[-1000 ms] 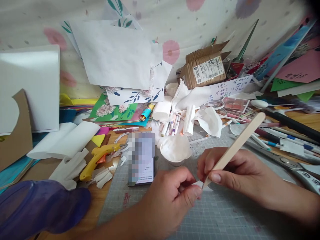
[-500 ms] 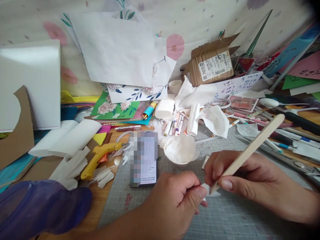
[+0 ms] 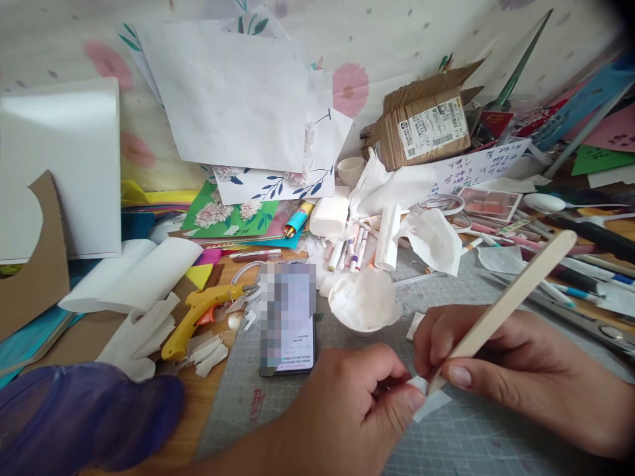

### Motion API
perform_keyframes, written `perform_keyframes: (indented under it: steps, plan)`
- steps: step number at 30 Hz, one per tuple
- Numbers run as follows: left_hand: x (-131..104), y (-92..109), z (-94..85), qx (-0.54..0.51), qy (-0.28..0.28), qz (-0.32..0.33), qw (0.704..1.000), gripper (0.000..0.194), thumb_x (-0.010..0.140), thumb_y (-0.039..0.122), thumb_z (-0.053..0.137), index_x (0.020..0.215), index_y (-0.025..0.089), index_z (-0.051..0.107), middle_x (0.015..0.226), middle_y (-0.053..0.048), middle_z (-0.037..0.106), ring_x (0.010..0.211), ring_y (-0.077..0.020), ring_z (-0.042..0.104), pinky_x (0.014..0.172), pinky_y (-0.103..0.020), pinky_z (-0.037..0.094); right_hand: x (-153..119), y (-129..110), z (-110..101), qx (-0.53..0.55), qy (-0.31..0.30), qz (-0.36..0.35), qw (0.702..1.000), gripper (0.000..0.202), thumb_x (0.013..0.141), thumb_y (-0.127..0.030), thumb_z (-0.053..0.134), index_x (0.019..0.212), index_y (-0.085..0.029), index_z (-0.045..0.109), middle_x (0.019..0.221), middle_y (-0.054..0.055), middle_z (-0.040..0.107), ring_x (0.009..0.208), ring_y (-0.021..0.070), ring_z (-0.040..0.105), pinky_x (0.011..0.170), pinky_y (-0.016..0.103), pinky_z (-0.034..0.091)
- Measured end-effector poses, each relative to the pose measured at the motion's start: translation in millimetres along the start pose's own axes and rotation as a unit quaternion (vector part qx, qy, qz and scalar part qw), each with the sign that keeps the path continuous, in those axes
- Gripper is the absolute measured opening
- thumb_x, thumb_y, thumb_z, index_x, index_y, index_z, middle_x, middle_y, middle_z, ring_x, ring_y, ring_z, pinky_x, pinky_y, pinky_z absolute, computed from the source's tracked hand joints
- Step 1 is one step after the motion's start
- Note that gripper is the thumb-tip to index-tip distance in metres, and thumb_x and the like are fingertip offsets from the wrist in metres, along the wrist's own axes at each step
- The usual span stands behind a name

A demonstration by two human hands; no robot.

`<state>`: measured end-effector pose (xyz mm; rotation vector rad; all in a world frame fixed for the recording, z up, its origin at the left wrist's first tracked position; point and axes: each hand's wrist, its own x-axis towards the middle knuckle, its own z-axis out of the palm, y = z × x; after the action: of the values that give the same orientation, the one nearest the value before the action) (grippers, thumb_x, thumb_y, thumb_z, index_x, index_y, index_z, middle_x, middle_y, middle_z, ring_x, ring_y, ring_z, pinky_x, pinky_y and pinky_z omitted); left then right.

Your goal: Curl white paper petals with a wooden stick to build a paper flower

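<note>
Between thumb and fingers, my left hand (image 3: 364,403) pinches a small piece of white paper (image 3: 434,403). My right hand (image 3: 516,377) is closed around a flat wooden craft stick (image 3: 518,297), held slanted with its upper end to the upper right. The stick's lower end touches or nearly touches the paper at my left fingertips. Just beyond my hands stands a small bowl (image 3: 364,322) lined with white papery material. A phone (image 3: 297,330) lies beside it, its screen partly blurred out. Under all this is a grey cutting mat (image 3: 238,423).
A yellow glue gun (image 3: 191,324) lies left of the phone near paper scraps and white paper rolls (image 3: 149,277). Markers (image 3: 350,248) lie behind the bowl. Scissors (image 3: 590,324) and pens crowd the right. At the back is a cardboard box (image 3: 421,125). A purple object (image 3: 99,416) fills the lower left.
Both hands have shifted slightly right and down in the picture, still holding the paper and the stick. More of the white paper shows below the stick's tip. The view has moved a little.
</note>
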<state>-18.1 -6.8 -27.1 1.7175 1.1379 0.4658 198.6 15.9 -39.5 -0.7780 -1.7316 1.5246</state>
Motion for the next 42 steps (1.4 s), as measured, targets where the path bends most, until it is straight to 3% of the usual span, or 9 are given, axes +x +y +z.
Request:
perform_keyframes:
  steps: [5,12,21,28,42]
  plan:
    - [2.1,-2.0,2.2,-0.039,0.007,-0.006,0.999,0.013,0.078,0.03,0.064,0.073,0.018,0.06,0.062,0.003,0.054,0.058,-0.0111,0.048,0.055,-0.022,0.035,-1.6,6.6,0.4,0.006,-0.001,-0.004,1.0,0.01,0.093,-0.036,0.065,0.088,-0.029,0.069,0.083,-0.001,0.067,0.078,0.016,0.066,0.07,0.027,0.056]
    - [2.7,-6.1,2.2,-0.04,-0.002,-0.014,0.999,0.014,0.081,0.029,0.061,0.072,0.019,0.058,0.061,0.002,0.057,0.055,-0.0113,0.05,0.054,-0.023,0.035,-3.2,6.2,1.2,0.038,-0.015,-0.021,0.999,0.008,0.095,-0.032,0.063,0.091,-0.027,0.067,0.087,0.0,0.067,0.081,0.0144,0.065,0.075,0.025,0.055]
    - [1.8,-6.3,5.4,-0.08,0.0,-0.036,0.996,0.01,0.085,0.026,0.057,0.077,0.02,0.056,0.064,0.002,0.06,0.06,-0.0142,0.063,0.058,-0.023,0.045,-2.0,5.5,2.8,0.01,-0.013,-0.02,1.0,0.01,0.096,-0.034,0.062,0.092,-0.027,0.067,0.088,0.0,0.068,0.085,0.0151,0.066,0.077,0.026,0.055]
    - [1.2,-6.0,3.6,-0.102,-0.01,-0.062,0.993,0.017,0.086,0.034,0.056,0.077,0.02,0.055,0.068,-0.001,0.063,0.063,-0.0185,0.069,0.059,-0.026,0.053,-2.2,4.6,2.2,0.009,-0.006,-0.022,1.0,0.009,0.095,-0.034,0.063,0.091,-0.026,0.067,0.085,0.001,0.068,0.08,0.0161,0.067,0.074,0.027,0.056]
    - [1.9,-0.5,1.6,-0.105,-0.007,-0.068,0.992,0.022,0.085,0.039,0.058,0.073,0.021,0.051,0.062,-0.001,0.065,0.061,-0.018,0.07,0.057,-0.024,0.051,-1.8,1.6,0.4,0.002,0.001,0.002,1.0,0.012,0.095,-0.033,0.061,0.088,-0.025,0.067,0.084,0.002,0.067,0.08,0.0181,0.065,0.071,0.029,0.053]
